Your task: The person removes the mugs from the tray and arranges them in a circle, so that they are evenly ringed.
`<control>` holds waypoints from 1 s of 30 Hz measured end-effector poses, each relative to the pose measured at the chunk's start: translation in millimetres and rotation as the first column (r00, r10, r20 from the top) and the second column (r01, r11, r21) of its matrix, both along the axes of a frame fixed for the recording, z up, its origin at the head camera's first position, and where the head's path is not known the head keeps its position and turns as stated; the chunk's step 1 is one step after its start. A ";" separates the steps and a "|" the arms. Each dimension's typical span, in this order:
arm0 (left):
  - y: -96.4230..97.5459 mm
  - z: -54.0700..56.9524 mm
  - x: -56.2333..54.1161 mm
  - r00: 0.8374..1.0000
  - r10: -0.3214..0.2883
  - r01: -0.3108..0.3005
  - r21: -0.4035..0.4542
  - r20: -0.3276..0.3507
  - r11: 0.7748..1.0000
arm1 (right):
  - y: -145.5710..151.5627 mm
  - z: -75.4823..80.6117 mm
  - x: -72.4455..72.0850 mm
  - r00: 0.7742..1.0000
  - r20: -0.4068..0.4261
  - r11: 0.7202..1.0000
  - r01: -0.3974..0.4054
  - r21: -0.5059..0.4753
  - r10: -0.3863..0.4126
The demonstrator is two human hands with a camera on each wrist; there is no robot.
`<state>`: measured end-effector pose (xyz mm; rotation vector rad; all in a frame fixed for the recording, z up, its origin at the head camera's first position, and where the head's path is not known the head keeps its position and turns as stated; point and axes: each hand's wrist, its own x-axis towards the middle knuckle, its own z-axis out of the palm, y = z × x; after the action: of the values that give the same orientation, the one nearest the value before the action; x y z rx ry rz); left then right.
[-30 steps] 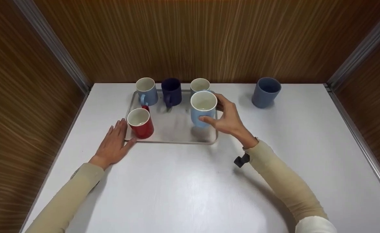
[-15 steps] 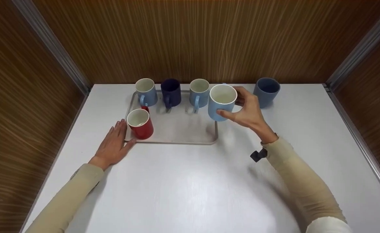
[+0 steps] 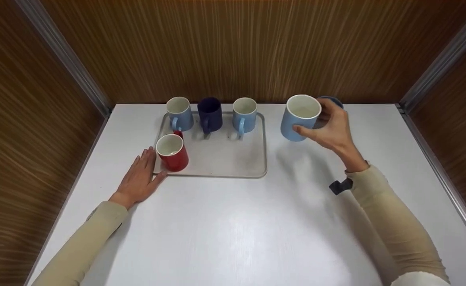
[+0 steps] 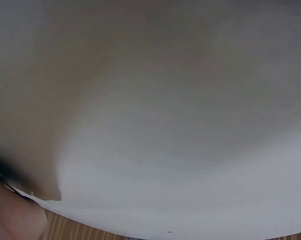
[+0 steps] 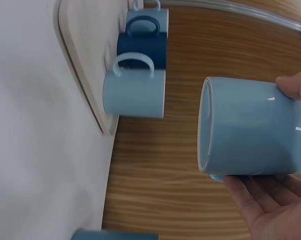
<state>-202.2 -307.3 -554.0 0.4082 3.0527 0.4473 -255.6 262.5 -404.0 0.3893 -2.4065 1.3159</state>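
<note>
My right hand [image 3: 334,129] grips a light blue mug [image 3: 294,126] by its body, thumb on the near side, and holds it above the table to the right of the tray. In the right wrist view the mug's base faces the table, apart from it. My left hand [image 3: 139,178] lies with straight fingers at the front left corner of the tray [image 3: 213,165], beside a red mug [image 3: 175,157] on that corner. In the left wrist view only a blurred white surface and a bit of the hand [image 4: 18,215] show.
Along the tray's back stand a light blue mug [image 3: 182,119], a dark navy mug [image 3: 213,117] and another light blue mug [image 3: 249,121]. A grey-blue cup [image 3: 334,100] is mostly hidden behind my right hand. Wood-grain panels [image 3: 233,51] enclose the white table [image 3: 217,230].
My right hand has carried the light blue mug rightward from over the tray to beyond its right edge. The back-right light blue mug is now uncovered. My left hand stays put.
</note>
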 end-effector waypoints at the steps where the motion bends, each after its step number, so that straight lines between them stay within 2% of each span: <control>1: 0.0 -0.3 -0.1 1.000 0.001 -0.001 0.004 -0.004 1.000 | 4.5 1.0 0.4 1.000 0.002 1.000 0.016 0.001 -0.016; 9: 0.7 -3.6 -1.1 1.000 -0.003 0.002 0.021 0.005 1.000 | 40.2 7.0 5.7 0.988 0.052 0.990 0.143 0.013 -0.144; 18: 0.0 -3.1 -1.0 1.000 -0.005 0.005 0.028 -0.017 1.000 | 74.8 13.2 5.4 0.970 0.058 0.972 0.234 0.006 -0.234; 23: -1.3 -4.6 -0.7 1.000 0.001 -0.001 0.017 -0.027 1.000 | 89.7 16.3 3.5 0.953 0.080 0.957 0.290 0.025 -0.291; 30: 0.4 0.1 0.3 1.000 0.009 -0.009 -0.001 -0.006 1.000 | 110.7 14.7 0.4 0.920 0.134 0.929 0.365 0.052 -0.369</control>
<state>-202.0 -306.9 -553.9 0.3967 3.0618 0.4463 -255.2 373.2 -389.3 -0.1540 -2.4554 1.1745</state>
